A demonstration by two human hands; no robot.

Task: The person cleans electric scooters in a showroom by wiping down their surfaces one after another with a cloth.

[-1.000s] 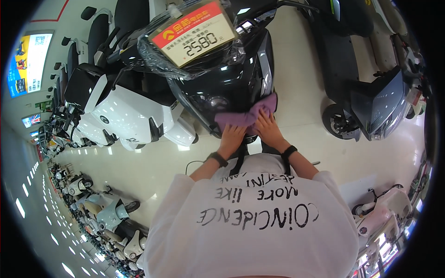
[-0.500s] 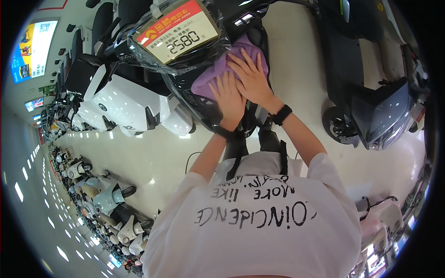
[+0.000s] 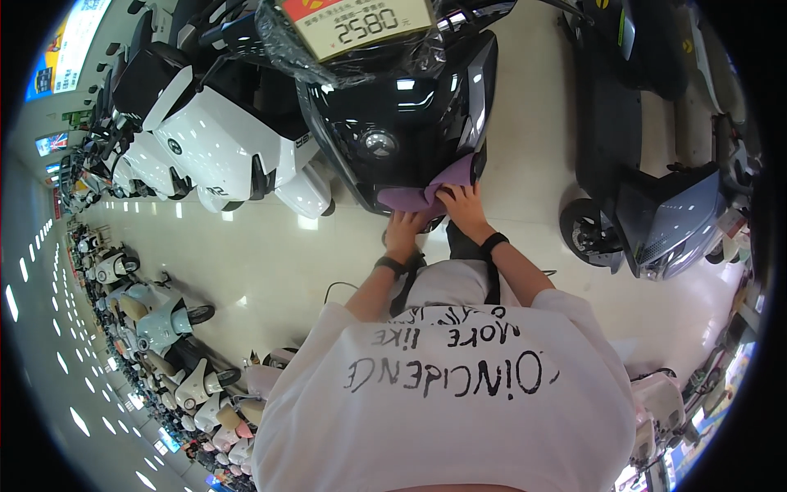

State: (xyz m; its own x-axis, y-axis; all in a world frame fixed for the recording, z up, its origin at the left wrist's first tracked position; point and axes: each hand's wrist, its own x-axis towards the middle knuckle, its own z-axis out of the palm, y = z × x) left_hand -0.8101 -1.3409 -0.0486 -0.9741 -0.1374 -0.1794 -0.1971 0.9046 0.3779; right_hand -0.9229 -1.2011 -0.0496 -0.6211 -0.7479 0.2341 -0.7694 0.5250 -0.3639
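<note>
A glossy black scooter (image 3: 402, 123) stands nose-on in front of me, its handlebar wrapped in clear plastic under a price card (image 3: 361, 25). A purple cloth (image 3: 430, 190) lies pressed against the lower front panel. My right hand (image 3: 463, 207) presses on the cloth's lower right part. My left hand (image 3: 402, 228) holds the cloth's lower left edge, just under the panel. Both wrists wear dark bands. My white printed shirt (image 3: 451, 402) fills the lower middle of the view.
A white scooter (image 3: 221, 156) stands beside the black one on the left. A dark grey scooter (image 3: 656, 205) is parked at the right. Rows of pale scooters (image 3: 164, 328) line the left side. The floor (image 3: 270, 254) is shiny cream tile.
Both hands and the purple cloth have slid down the black panel from its upper part to its lower edge, back near where they were a second ago.
</note>
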